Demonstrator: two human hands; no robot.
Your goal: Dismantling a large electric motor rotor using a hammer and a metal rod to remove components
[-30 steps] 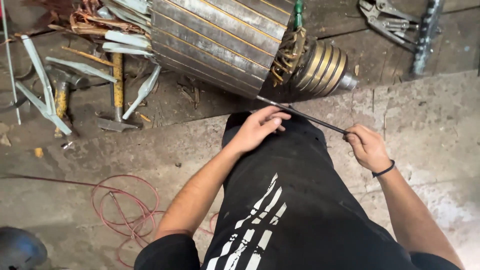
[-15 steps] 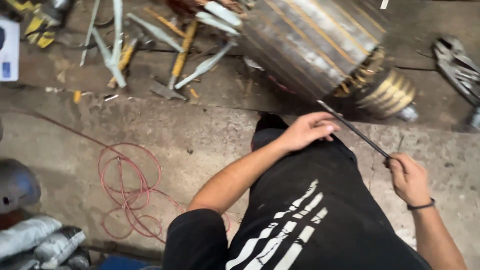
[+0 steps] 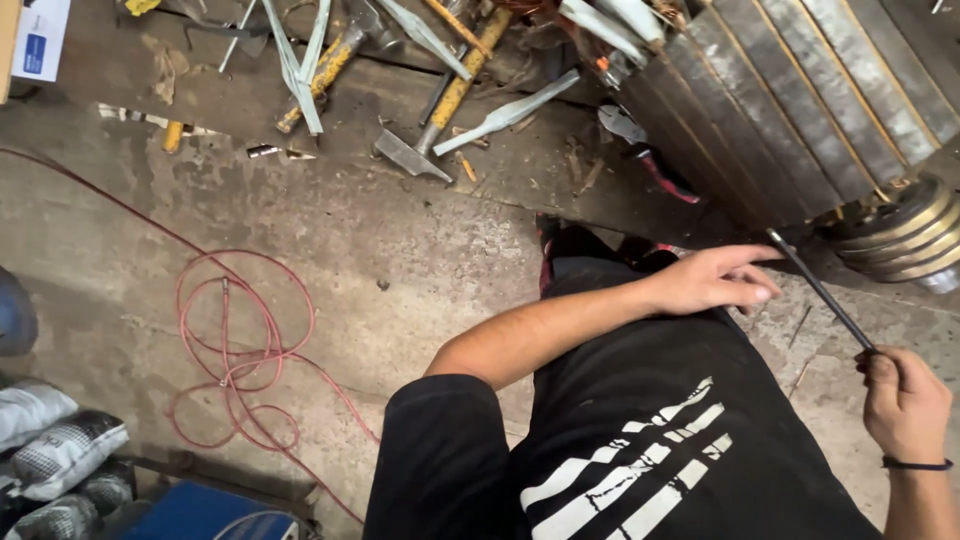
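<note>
A thin dark metal rod runs from my right hand up towards the large ribbed metal rotor. My right hand is closed around the rod's near end. My left hand rests over my black-trousered knee, its fingers stretched towards the rod's far end beside the rotor; whether they touch it I cannot tell. Brass-coloured rings sit at the rotor's end, just past the rod's tip.
A hammer with a yellow handle, several grey metal strips and scrap lie on the dark floor behind. A coil of red wire lies on the concrete at left. Filled sacks and a blue box sit at bottom left.
The view has swung left and down, showing more floor, the red wire and sacks. My hands keep their hold along the rod by the rotor; the left hand's fingers have stretched out.
</note>
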